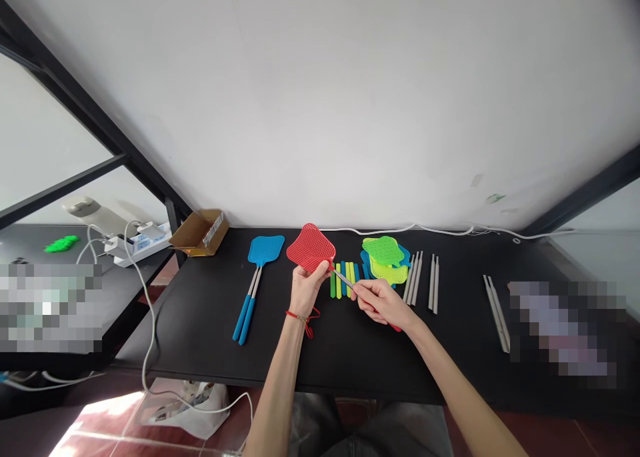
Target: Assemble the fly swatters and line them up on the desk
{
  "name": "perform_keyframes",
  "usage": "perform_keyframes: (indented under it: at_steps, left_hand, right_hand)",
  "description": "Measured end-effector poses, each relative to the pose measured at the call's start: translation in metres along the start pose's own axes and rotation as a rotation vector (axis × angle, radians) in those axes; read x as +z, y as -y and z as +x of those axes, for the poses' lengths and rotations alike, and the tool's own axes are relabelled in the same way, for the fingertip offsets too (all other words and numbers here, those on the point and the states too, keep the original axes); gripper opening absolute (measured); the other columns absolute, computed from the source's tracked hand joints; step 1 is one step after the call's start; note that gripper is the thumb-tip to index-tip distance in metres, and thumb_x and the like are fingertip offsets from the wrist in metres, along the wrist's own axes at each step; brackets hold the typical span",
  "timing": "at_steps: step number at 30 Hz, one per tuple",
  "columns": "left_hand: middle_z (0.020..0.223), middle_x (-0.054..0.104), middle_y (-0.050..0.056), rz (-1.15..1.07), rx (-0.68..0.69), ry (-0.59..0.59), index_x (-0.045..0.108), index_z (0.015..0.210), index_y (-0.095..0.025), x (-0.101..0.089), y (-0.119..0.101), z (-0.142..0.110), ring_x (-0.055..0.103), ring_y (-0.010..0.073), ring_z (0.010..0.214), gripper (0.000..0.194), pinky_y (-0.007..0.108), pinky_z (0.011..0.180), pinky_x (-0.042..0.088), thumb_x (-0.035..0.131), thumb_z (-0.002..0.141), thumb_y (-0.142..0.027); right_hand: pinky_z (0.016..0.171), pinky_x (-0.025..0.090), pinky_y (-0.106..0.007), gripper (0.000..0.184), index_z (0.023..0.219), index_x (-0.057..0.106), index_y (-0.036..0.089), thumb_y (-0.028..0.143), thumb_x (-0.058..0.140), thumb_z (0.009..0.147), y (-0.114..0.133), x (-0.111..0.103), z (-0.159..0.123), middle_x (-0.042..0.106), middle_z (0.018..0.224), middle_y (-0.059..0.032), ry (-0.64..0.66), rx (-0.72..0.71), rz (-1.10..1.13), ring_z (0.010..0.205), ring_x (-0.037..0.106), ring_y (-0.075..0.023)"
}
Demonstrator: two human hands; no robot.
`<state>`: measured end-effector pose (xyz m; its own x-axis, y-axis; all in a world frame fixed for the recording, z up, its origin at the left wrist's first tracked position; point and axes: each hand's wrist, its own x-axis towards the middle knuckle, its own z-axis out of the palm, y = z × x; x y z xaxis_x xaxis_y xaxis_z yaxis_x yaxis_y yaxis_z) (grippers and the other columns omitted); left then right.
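The red fly swatter (311, 247) was held just above the black desk (200, 330), in front of the person. The left hand (309, 287) pinched it at the neck, thumb against the base of the mesh, while the right hand (377, 300) was wrapped around the lower shaft, with a bit of red handle (395, 327) showing beyond the palm. The two hands were apart, joined only by the bare metal rod (343, 279) between them.

The step in hand looked like seating that rod in the neck; whether it was fully home could not be told. The next move seemed to call for a firm neck grip and a push straight along the rod.

The swatter's long axis ran diagonally, its mesh pointing up and to the left, away from the person, its handle down to the right. Behind the shaft lay a row of coloured grips (344, 283); the assembled blue fly swatters (266, 250) lay to the left.
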<state>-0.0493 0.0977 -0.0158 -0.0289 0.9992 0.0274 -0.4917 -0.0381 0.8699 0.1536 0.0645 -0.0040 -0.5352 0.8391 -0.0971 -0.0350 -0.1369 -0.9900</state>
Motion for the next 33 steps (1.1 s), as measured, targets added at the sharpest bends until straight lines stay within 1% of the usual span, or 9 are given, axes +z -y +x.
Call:
perform_keyframes:
  at_steps: [6, 19, 23, 26, 30, 33]
  left_hand:
    - [0.086, 0.071, 0.006, -0.002, 0.005, 0.03, 0.076, 0.082, -0.013, 0.001, 0.001, -0.001, 0.066, 0.0137, 0.078, 0.022, 0.026, 0.074, 0.057, 0.081, 0.076, -0.033]
    - [0.085, 0.07, 0.006, -0.065, -0.037, 0.078, 0.075, 0.081, -0.013, 0.004, 0.0, -0.004, 0.067, 0.0149, 0.082, 0.021, 0.028, 0.078, 0.058, 0.082, 0.076, -0.033]
    - [0.086, 0.07, 0.005, -0.087, -0.062, 0.072, 0.075, 0.08, -0.014, 0.006, -0.002, -0.004, 0.066, 0.015, 0.083, 0.023, 0.028, 0.077, 0.057, 0.083, 0.075, -0.036]
    - [0.089, 0.071, 0.006, -0.1, -0.062, 0.066, 0.076, 0.082, -0.015, 0.006, -0.005, -0.005, 0.066, 0.0153, 0.084, 0.024, 0.026, 0.074, 0.056, 0.082, 0.075, -0.037]
    - [0.095, 0.071, 0.009, -0.04, -0.049, 0.106, 0.078, 0.087, -0.014, 0.005, -0.006, -0.007, 0.063, 0.0133, 0.076, 0.025, 0.025, 0.067, 0.052, 0.082, 0.075, -0.034]
    - [0.088, 0.07, 0.008, 0.0, -0.035, 0.142, 0.078, 0.089, -0.013, 0.006, -0.005, -0.007, 0.058, 0.0113, 0.07, 0.024, 0.025, 0.065, 0.049, 0.079, 0.079, -0.035]
  right_hand:
    - [0.028, 0.022, -0.015, 0.039, 0.084, 0.058, 0.016, 0.052, 0.053, 0.097, -0.002, 0.0, 0.001, 0.037, 0.055, 0.0096, 0.03, 0.014, 0.087, 0.032, 0.027, -0.0026]
    - [0.027, 0.019, -0.014, 0.039, 0.079, 0.055, 0.016, 0.051, 0.058, 0.096, -0.006, 0.0, 0.004, 0.036, 0.052, 0.0105, 0.112, 0.062, 0.289, 0.03, 0.025, -0.0016]
    - [0.027, 0.02, -0.014, 0.039, 0.08, 0.056, 0.016, 0.052, 0.058, 0.095, -0.004, 0.003, 0.005, 0.036, 0.051, 0.0107, 0.108, 0.085, 0.311, 0.03, 0.024, -0.0018]
    - [0.027, 0.021, -0.014, 0.04, 0.081, 0.057, 0.016, 0.053, 0.056, 0.096, 0.0, 0.007, 0.006, 0.037, 0.05, 0.0104, 0.098, 0.088, 0.31, 0.03, 0.025, -0.0023]
    - [0.028, 0.025, -0.015, 0.041, 0.085, 0.06, 0.015, 0.053, 0.052, 0.098, 0.002, 0.01, 0.006, 0.042, 0.05, 0.0087, 0.084, 0.069, 0.27, 0.03, 0.029, -0.0034]
    - [0.03, 0.027, -0.016, 0.041, 0.086, 0.06, 0.015, 0.053, 0.052, 0.098, 0.003, 0.009, 0.006, 0.042, 0.05, 0.0084, 0.067, 0.045, 0.229, 0.031, 0.031, -0.0037]
